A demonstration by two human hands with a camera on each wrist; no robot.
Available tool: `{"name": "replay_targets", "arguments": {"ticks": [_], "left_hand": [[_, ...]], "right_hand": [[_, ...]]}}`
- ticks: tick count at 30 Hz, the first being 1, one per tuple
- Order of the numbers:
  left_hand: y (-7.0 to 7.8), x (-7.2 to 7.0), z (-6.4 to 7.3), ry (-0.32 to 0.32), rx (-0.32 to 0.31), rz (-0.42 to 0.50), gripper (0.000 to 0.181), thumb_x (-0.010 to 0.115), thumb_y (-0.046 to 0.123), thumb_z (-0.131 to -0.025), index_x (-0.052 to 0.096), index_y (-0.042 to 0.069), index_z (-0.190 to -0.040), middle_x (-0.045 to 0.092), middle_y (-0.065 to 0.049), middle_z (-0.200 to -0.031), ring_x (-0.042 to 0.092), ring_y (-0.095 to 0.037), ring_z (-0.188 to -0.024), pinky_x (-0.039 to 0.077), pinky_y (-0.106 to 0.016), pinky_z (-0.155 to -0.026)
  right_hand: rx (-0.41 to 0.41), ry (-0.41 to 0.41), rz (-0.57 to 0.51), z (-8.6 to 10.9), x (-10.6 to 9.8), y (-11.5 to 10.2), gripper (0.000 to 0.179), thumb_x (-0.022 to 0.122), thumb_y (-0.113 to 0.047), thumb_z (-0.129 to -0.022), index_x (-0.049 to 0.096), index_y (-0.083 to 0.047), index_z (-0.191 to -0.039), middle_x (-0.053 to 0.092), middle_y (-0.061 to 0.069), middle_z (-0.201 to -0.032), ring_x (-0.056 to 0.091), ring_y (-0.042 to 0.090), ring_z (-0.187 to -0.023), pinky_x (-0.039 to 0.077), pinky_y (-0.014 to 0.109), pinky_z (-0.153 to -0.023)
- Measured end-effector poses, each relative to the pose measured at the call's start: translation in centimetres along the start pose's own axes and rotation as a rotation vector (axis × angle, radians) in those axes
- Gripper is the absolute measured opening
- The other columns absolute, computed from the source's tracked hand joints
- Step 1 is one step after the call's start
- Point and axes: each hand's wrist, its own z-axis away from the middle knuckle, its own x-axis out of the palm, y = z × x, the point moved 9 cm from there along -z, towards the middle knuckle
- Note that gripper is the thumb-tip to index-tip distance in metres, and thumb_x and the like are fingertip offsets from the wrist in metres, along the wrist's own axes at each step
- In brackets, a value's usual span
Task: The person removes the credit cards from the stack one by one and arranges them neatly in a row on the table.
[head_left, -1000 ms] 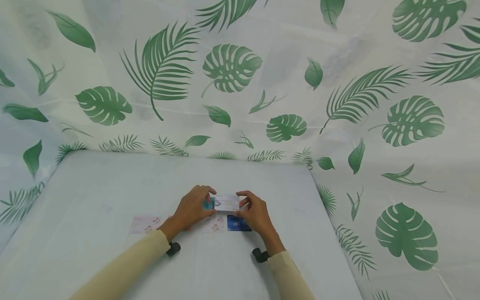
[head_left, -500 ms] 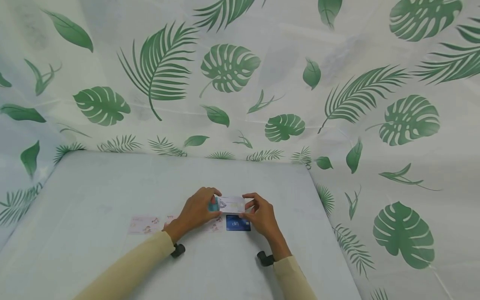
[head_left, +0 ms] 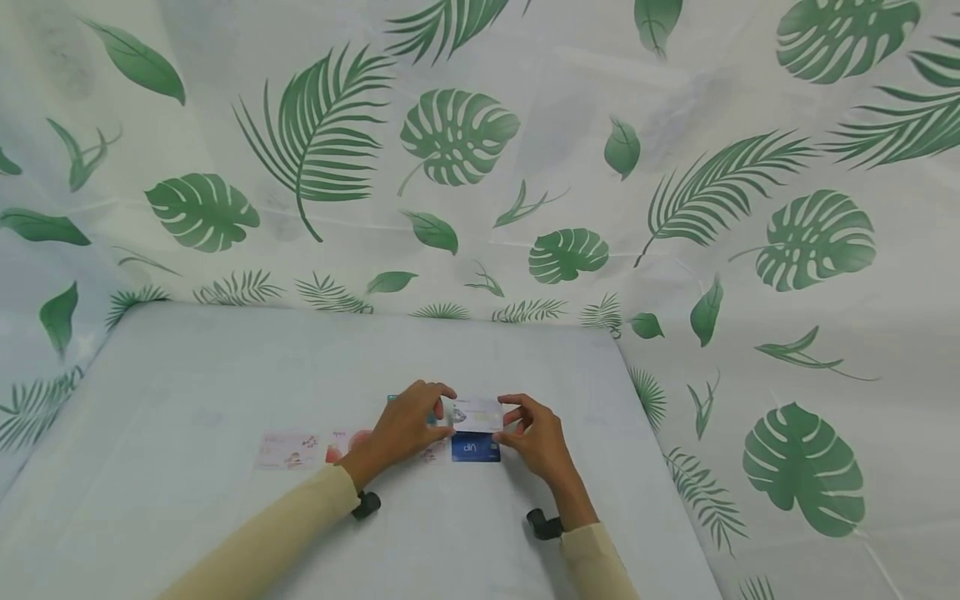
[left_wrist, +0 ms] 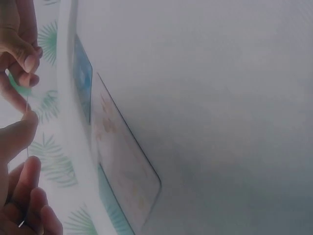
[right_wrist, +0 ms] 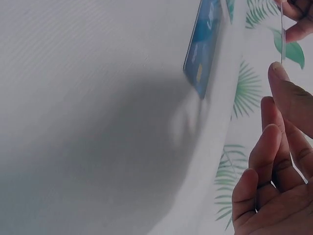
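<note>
A whitish card [head_left: 477, 414] is held up off the table between my two hands. My left hand [head_left: 411, 423] pinches its left edge between thumb and finger, and my right hand [head_left: 538, 435] grips the right edge likewise. Seen edge-on in the right wrist view, the card [right_wrist: 282, 34] is a thin line. Just below it in the head view lies a blue card [head_left: 476, 447] with a chip. A teal card [head_left: 392, 399] is mostly hidden behind my left hand. In the left wrist view, a pinkish card [left_wrist: 124, 161] lies flat.
Left of my left forearm lie a pale pink card [head_left: 287, 450] and a pink-red card [head_left: 347, 442], in one row with the blue one. The white table [head_left: 225, 367] meets a leaf-print sheet [head_left: 465, 217] at its back and sides.
Both hands have carried the whitish card to the right and slightly nearer, to just above the blue card. The teal card behind the left hand now shows on the left.
</note>
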Motion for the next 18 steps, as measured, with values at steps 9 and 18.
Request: {"name": "replay_targets", "arguments": {"ticks": [9,18], "left_hand": [[0.7,1.3,-0.2,-0.033,-0.011,0.002,0.052,0.090,0.032,-0.086,0.068,0.021,-0.131,0.058,0.001,-0.088,0.050,-0.010,-0.083,0.046,-0.023,-0.074],[1.8,2.5,-0.6,-0.038,0.023,-0.025,0.053,0.092,0.033,-0.085,0.069,0.018,-0.130,0.063,-0.003,-0.086,0.050,-0.010,-0.079,0.043,-0.022,-0.068]], "right_hand": [[-0.003,-0.022,0.001,0.7,-1.3,1.0,0.061,0.091,-0.004,-0.080,0.073,-0.025,-0.134,0.076,0.002,-0.098,0.057,0.017,-0.081,0.044,0.024,-0.068],[0.011,-0.014,0.008,1.2,-2.3,2.2,0.063,0.091,0.000,-0.079,0.073,-0.024,-0.134,0.077,0.002,-0.098,0.058,0.015,-0.078,0.044,0.023,-0.065]]}}
